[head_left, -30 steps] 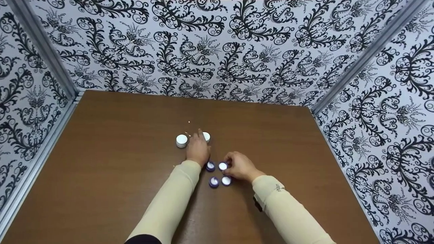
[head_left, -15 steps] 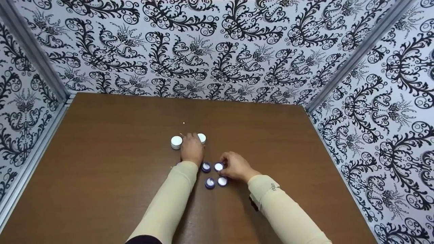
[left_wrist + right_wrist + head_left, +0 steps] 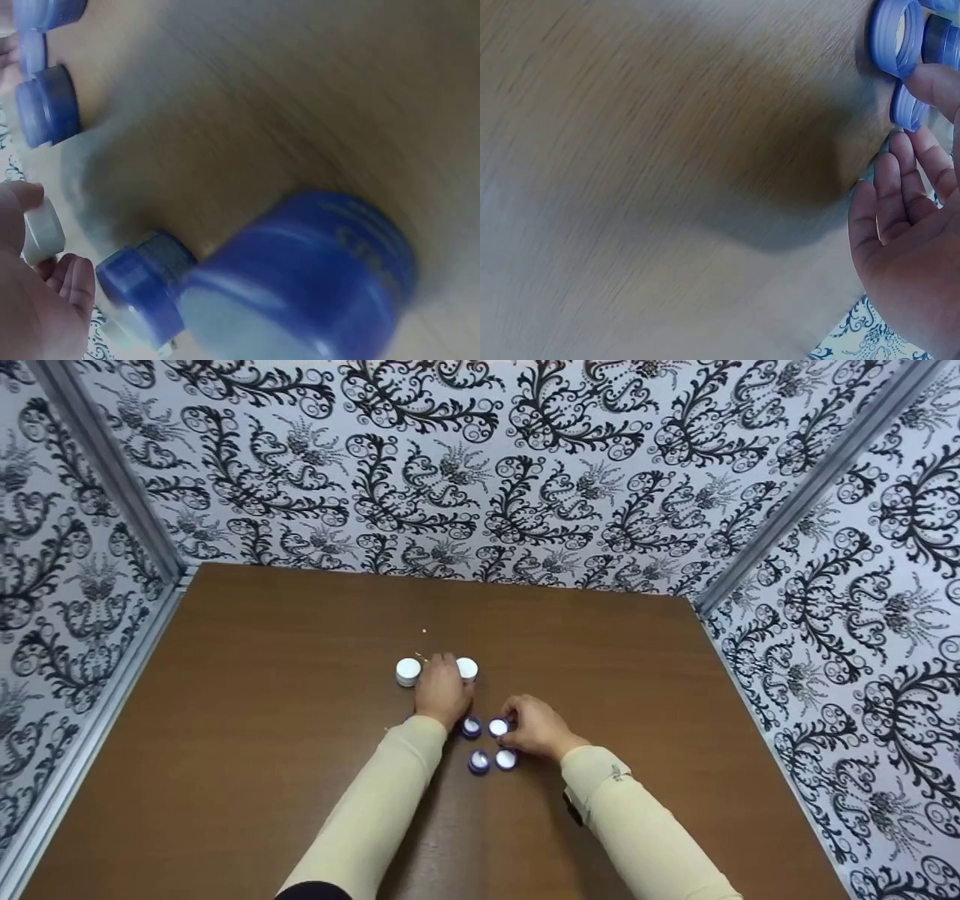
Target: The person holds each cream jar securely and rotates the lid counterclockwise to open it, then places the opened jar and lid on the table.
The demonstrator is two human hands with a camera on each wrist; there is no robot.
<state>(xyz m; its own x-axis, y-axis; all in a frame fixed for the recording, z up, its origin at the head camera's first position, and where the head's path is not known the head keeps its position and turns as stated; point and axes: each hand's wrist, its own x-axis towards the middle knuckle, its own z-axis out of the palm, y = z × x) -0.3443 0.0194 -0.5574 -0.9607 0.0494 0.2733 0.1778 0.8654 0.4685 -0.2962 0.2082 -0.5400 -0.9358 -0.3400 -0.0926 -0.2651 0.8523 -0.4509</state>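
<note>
My left hand point(image 3: 442, 690) grips a small round white jar point(image 3: 466, 669) between thumb and fingers; in the left wrist view the same white jar point(image 3: 43, 231) shows at the left edge. A second white jar point(image 3: 408, 671) stands just left of that hand. My right hand point(image 3: 536, 726) pinches a shallow purple-blue lid point(image 3: 498, 727), its white inside facing up. Another such lid point(image 3: 506, 759) lies just nearer. Left of the lids stand two purple-blue jars, a farther jar point(image 3: 471, 727) and a nearer jar point(image 3: 478, 762), with whitish tops.
A large blue jar point(image 3: 300, 270) with printing stands close to the left wrist camera, beside a smaller blue jar point(image 3: 146, 285). Tiny pale crumbs point(image 3: 421, 657) lie behind the white jars. Patterned walls point(image 3: 480, 472) enclose the brown tabletop point(image 3: 262, 720) at the back and sides.
A left finger that was stretched out over the white jar is now drawn in, and more of the jar shows. The right hand keeps its place at the lid. The head view shifts slightly.
</note>
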